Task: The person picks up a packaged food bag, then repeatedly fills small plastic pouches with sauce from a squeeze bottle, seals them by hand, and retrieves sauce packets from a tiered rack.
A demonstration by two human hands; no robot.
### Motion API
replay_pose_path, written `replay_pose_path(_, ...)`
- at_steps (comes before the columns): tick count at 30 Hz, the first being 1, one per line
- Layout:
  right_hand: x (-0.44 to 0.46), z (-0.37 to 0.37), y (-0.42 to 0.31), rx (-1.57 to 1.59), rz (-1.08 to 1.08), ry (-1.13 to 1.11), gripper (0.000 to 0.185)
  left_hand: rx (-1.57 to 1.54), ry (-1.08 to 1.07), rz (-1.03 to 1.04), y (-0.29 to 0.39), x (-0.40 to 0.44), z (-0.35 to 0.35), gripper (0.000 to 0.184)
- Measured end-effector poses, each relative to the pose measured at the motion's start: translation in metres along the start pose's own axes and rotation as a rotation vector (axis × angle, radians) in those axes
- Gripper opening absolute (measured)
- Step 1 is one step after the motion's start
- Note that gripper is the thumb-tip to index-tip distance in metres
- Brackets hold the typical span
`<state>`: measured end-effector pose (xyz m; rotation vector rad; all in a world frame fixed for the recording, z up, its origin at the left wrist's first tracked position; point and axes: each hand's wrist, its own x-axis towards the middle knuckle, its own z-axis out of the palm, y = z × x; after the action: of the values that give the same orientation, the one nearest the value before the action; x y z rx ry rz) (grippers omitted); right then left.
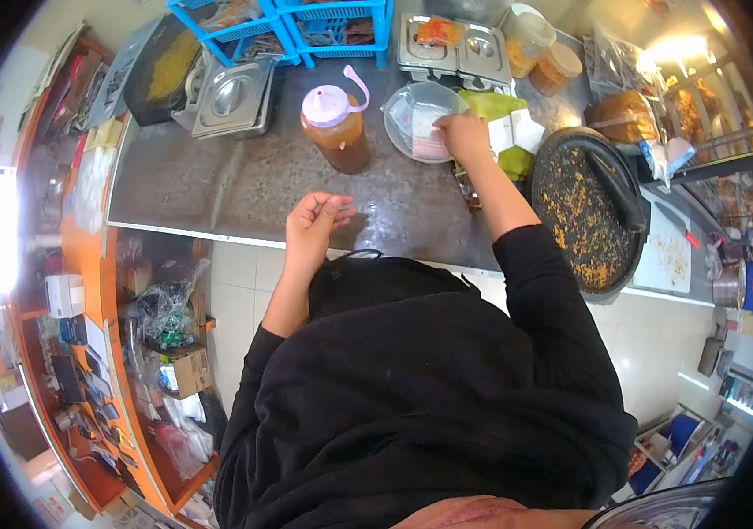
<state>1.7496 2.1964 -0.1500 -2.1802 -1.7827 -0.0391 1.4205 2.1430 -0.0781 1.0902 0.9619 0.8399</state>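
Observation:
My right hand (465, 137) reaches into a clear round bowl (401, 141). Its fingers are closed at a pale pinkish stack (425, 132) that looks like small plastic bags; what they pinch is hidden. Over the counter's front part, my left hand (313, 227) is held up with curled fingers and the thumb against them. Whether something small is in that pinch I cannot make out. Between the hands, further back, stands a squeeze bottle (341, 137) of brown sauce with a pale purple lid. A green cloth (510, 159) with white pieces on it lies right of the bowl.
A large black stone mortar (584, 256) with brown crumbs and a pestle (615, 189) stands at the right. Beyond it a knife (681, 225) lies on a white board (663, 251). Lidded steel containers (231, 97), blue baskets (332, 48) and tubs (555, 69) line the back.

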Motion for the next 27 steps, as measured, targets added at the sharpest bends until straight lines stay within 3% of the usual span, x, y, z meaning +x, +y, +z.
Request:
replay_pose_path(1, 0.01, 0.006, -0.002, -0.192, 0.052, -0.135, 0.012, 0.017, 0.007, 0.014, 0.002, -0.002, -0.002, 0.016)
replay_pose_path(4, 0.015, 0.007, -0.008, -0.166, 0.069, -0.115, 0.011, -0.011, 0.046, 0.028, 0.006, -0.009, -0.01, 0.015)
replay_pose_path(8, 0.012, -0.024, -0.017, 0.234, 0.228, 0.001, 0.015, 0.01, 0.047, 0.013, 0.009, -0.015, -0.021, 0.014)
replay_pose_path(10, 0.007, -0.079, -0.046, 0.631, 0.175, 0.2, 0.013, 0.014, 0.018, 0.044, 0.014, -0.017, -0.023, 0.018)
replay_pose_path(12, -0.009, -0.138, -0.09, 0.704, 0.027, 0.381, 0.009, 0.08, -0.023, 0.11, 0.029, -0.017, -0.023, 0.022)
replay_pose_path(16, -0.031, -0.175, -0.179, 0.681, -0.397, 0.301, 0.008, 0.201, -0.081, 0.267, 0.075, -0.018, -0.024, 0.018)
replay_pose_path(19, -0.025, -0.157, -0.223, 0.592, -0.531, 0.209, 0.008, 0.445, -0.074, 0.296, 0.11, -0.017, -0.044, 0.017)
replay_pose_path(23, 0.001, -0.151, -0.263, 0.62, -0.6, -0.025, 0.008, 0.515, -0.052, 0.241, 0.107, -0.002, -0.104, 0.016)
replay_pose_path(27, 0.042, -0.161, -0.314, 0.397, -0.72, -0.043, 0.009, -0.146, -0.112, 0.217, 0.107, 0.014, -0.147, 0.018)
